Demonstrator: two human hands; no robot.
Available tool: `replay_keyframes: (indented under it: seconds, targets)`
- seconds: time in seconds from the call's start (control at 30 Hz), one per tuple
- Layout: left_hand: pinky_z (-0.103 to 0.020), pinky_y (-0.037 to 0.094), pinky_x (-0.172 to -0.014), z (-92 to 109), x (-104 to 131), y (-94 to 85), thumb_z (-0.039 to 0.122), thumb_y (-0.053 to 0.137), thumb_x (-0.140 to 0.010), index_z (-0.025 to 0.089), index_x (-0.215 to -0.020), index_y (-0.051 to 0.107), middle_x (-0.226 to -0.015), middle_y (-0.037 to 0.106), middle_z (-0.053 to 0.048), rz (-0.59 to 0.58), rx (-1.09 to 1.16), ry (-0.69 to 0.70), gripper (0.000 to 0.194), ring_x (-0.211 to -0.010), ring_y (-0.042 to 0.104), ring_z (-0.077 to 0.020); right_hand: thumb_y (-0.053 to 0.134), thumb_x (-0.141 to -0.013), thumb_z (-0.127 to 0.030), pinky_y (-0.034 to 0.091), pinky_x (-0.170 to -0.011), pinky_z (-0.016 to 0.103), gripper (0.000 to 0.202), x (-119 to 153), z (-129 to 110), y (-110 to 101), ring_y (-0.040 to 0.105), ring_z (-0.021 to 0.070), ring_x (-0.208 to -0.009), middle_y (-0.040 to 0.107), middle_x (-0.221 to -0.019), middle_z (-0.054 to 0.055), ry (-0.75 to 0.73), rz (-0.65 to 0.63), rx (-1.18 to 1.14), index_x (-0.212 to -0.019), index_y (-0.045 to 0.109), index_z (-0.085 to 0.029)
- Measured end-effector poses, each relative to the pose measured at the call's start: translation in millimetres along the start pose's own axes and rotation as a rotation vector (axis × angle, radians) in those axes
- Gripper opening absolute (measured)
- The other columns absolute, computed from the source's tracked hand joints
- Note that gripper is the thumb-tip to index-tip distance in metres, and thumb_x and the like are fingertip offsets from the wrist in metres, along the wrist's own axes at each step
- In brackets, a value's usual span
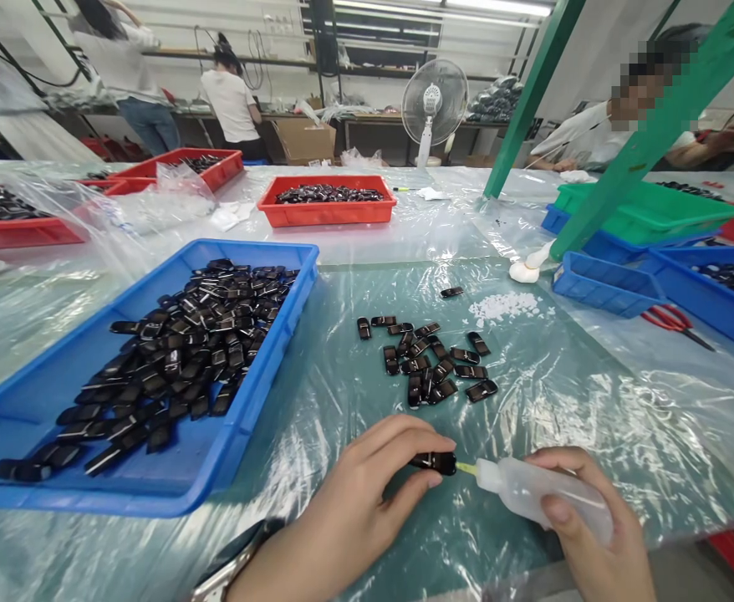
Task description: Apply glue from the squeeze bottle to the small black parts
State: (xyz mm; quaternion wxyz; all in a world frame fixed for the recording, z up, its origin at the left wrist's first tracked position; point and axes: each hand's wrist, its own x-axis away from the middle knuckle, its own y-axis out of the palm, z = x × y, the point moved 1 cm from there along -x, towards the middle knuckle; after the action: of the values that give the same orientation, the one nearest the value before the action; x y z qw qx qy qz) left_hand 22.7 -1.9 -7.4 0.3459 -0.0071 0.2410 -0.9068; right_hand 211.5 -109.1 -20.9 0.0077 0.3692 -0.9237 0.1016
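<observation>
Head view: at a plastic-covered table, a person's left hand pinches a small black part between thumb and forefinger, holding it low at the near edge of the work surface. The right hand is wrapped around a translucent squeeze bottle, thumb pressed on its side, and the bottle's thin yellow nozzle meets the end of the black part. Just beyond the hands, a loose cluster of matching black parts lies on the sheeting, with 1 stray piece farther back beside a scatter of small white bits. To the left, a blue tray holds a heap of the same parts. An orange tray sits farther up the table, stacked blue and green bins stand at right, and red-handled scissors lie near them. Other workers sit and stand in the background, near a white pedestal fan.
</observation>
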Motion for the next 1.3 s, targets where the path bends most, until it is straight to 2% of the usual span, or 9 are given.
replay_keyframes:
  seconds: [0.17,0.4,0.73,0.87,1.17,1.3]
  targets:
    - [-0.03,0.052,-0.088,2.5,-0.2,-0.9,0.017,0.052,-0.101,0.033,-0.124,0.057,-0.117,0.062,-0.001,0.01,-0.032,0.032,0.028,-0.107,0.061,-0.0173,0.074,-0.058,-0.078,0.041,-0.051,0.022,0.055,-1.0,0.2,-1.0,0.053,0.016,-0.06,0.059,-0.076,0.002,-0.015,-0.013,0.018,-0.073,0.065,-0.026]
    - [-0.032,0.051,-0.095,8.3,1.3,-4.5,0.013,0.051,-0.101,0.032,-0.127,0.055,-0.122,0.063,-0.001,-0.029,-0.079,0.057,0.032,-0.113,0.058,-0.0179,0.072,-0.061,-0.077,0.04,-0.05,0.023,0.053,-5.1,4.8,-5.0,0.052,0.0164,-0.06,0.057,-0.075,0.002,-0.022,-0.101,-0.005,-0.074,0.065,-0.026]
    - [-0.031,0.051,-0.094,5.3,0.3,-3.9,0.017,0.051,-0.102,0.034,-0.127,0.054,-0.122,0.061,0.0,-0.027,-0.075,0.031,0.03,-0.114,0.058,-0.0171,0.074,-0.057,-0.078,0.041,-0.051,0.021,0.055,-3.1,2.4,-2.0,0.048,0.0141,-0.058,0.057,-0.075,0.001,-0.003,-0.045,0.019,-0.073,0.066,-0.026]
    - [-0.032,0.052,-0.093,3.3,0.7,-3.1,0.017,0.049,-0.102,0.034,-0.127,0.054,-0.122,0.06,-0.002,-0.019,-0.07,0.042,0.031,-0.113,0.058,-0.0181,0.073,-0.06,-0.077,0.042,-0.051,0.022,0.053,-2.4,4.7,-2.3,0.052,0.0153,-0.061,0.059,-0.08,0.002,-0.033,-0.032,0.023,-0.076,0.066,-0.027]
    - [-0.034,0.05,-0.097,5.4,-0.1,-6.0,0.012,0.046,-0.102,0.033,-0.131,0.052,-0.127,0.059,-0.003,-0.046,-0.111,0.064,0.036,-0.118,0.056,-0.0185,0.07,-0.067,-0.075,0.045,-0.05,0.025,0.05,-4.7,6.0,-2.4,0.056,0.0183,-0.062,0.059,-0.079,0.003,-0.109,-0.088,0.034,-0.078,0.065,-0.026]
    - [-0.033,0.053,-0.093,3.8,-0.3,-5.8,0.012,0.047,-0.102,0.035,-0.129,0.053,-0.125,0.06,-0.001,0.009,-0.124,0.074,0.036,-0.114,0.06,-0.0177,0.069,-0.066,-0.076,0.044,-0.049,0.025,0.054,-5.7,11.5,-3.8,0.056,0.0175,-0.06,0.059,-0.081,0.003,-0.09,-0.088,0.013,-0.083,0.062,-0.026]
